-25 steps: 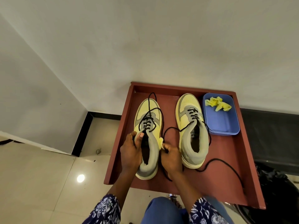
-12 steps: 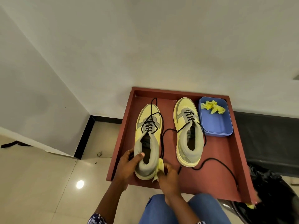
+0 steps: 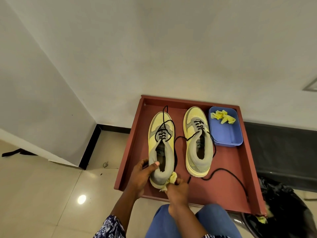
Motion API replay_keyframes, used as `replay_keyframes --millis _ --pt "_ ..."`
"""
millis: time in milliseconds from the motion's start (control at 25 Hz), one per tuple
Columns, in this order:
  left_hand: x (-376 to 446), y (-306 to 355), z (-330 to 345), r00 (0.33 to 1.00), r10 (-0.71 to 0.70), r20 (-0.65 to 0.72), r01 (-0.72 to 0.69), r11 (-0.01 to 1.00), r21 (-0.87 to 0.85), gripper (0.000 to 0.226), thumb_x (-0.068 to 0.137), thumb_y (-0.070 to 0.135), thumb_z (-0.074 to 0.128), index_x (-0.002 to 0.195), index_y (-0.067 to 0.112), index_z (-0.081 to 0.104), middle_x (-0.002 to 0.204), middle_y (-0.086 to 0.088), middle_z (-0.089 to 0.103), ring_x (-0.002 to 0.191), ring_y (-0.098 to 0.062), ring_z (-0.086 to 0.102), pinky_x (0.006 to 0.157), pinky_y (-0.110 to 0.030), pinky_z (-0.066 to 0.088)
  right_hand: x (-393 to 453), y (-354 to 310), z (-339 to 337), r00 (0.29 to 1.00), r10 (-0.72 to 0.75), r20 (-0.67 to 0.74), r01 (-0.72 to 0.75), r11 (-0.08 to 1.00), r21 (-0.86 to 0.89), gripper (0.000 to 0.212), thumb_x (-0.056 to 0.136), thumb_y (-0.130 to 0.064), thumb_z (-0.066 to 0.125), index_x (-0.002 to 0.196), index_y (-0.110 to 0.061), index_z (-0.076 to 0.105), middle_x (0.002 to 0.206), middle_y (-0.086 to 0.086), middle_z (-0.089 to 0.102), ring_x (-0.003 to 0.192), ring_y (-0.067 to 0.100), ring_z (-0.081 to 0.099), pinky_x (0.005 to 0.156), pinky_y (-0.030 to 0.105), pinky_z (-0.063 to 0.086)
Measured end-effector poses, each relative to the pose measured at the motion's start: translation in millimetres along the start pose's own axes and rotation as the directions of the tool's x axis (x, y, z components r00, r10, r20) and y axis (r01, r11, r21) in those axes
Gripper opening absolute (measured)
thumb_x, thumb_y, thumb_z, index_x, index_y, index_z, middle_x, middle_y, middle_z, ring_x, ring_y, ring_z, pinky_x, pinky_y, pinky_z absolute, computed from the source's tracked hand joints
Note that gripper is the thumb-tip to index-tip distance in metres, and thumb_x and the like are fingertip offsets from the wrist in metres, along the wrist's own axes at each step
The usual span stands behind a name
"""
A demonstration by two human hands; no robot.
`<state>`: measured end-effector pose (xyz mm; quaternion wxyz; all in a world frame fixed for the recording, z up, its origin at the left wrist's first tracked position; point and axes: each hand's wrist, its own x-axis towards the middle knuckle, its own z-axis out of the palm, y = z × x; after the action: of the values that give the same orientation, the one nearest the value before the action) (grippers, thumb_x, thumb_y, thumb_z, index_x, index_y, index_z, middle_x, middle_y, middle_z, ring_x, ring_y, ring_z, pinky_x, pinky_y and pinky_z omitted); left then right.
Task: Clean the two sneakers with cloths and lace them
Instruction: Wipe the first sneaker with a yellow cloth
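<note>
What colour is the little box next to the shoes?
The box is blue, with a yellow cloth inside. The head view shows it.

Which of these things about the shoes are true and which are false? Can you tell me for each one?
1. The left hand holds the heel end of the left sneaker. True.
2. The right hand holds a blue sponge. False: it grips a yellow cloth against that sneaker's heel.
3. The blue tub has a crumpled yellow cloth in it. True.
4. The right sneaker stands inside the blue tub. False: it stands on the red tray, beside the tub.
5. Both sneakers have black laces. True.
</note>
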<state>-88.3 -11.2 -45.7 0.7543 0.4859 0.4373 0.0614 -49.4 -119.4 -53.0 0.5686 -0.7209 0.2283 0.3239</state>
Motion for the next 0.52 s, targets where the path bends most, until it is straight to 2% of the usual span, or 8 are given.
replay_keyframes --millis 160,280,360,440,520 --pt "-0.4 -0.6 0.0 1.000 -0.007 0.019 0.007 1.000 -0.008 0.036 0.080 0.016 0.068 0.114 0.008 0.058 0.107 -0.011 0.067 0.102 -0.024 0.063 0.093 -0.040 0.050 -10.8 -0.2 8.4 0.997 0.076 0.006 -0.076 0.994 0.072 0.019 0.076 0.011 0.054 0.090 0.002 0.064 0.075 0.011 0.065 0.062 0.022 0.058 0.062 0.034 0.050" --pt "-2.2 0.4 0.4 1.000 -0.011 0.029 0.011 1.000 0.003 0.037 0.082 0.018 0.067 0.116 0.008 0.057 0.109 -0.011 0.067 0.103 -0.024 0.063 0.093 -0.039 0.051 -22.3 -8.4 9.6 0.990 0.135 0.051 -0.144 0.960 0.242 0.020 0.076 0.019 0.051 0.079 0.002 0.062 0.071 0.013 0.063 0.064 0.026 0.060 0.061 0.035 0.051" --pt "-4.0 1.7 0.5 0.999 -0.017 0.040 0.017 1.000 0.003 0.034 0.084 0.018 0.064 0.116 0.010 0.057 0.109 -0.011 0.067 0.103 -0.024 0.063 0.092 -0.038 0.051 -33.2 -18.7 8.5 0.978 0.186 0.100 -0.210 0.906 0.367 0.023 0.079 0.023 0.046 0.080 0.004 0.059 0.074 0.013 0.060 0.066 0.025 0.058 0.061 0.031 0.050" --pt "-5.3 2.2 0.5 0.999 -0.016 0.052 0.016 1.000 -0.001 0.032 0.086 0.019 0.062 0.116 0.010 0.057 0.109 -0.010 0.067 0.102 -0.023 0.063 0.090 -0.035 0.051 -40.0 -26.9 8.0 0.954 0.258 0.155 -0.300 0.827 0.476 0.028 0.081 0.025 0.041 0.091 0.004 0.056 0.079 0.014 0.056 0.069 0.026 0.055 0.071 0.036 0.051" --pt "-6.6 1.3 1.0 0.998 -0.010 0.058 0.010 1.000 0.001 0.032 0.086 0.021 0.061 0.117 0.010 0.057 0.108 -0.010 0.067 0.102 -0.022 0.063 0.089 -0.035 0.051 -42.5 -30.8 8.8 0.930 0.315 0.192 -0.367 0.755 0.544 0.030 0.081 0.025 0.038 0.094 0.003 0.054 0.080 0.014 0.052 0.070 0.027 0.052 0.086 0.040 0.047"
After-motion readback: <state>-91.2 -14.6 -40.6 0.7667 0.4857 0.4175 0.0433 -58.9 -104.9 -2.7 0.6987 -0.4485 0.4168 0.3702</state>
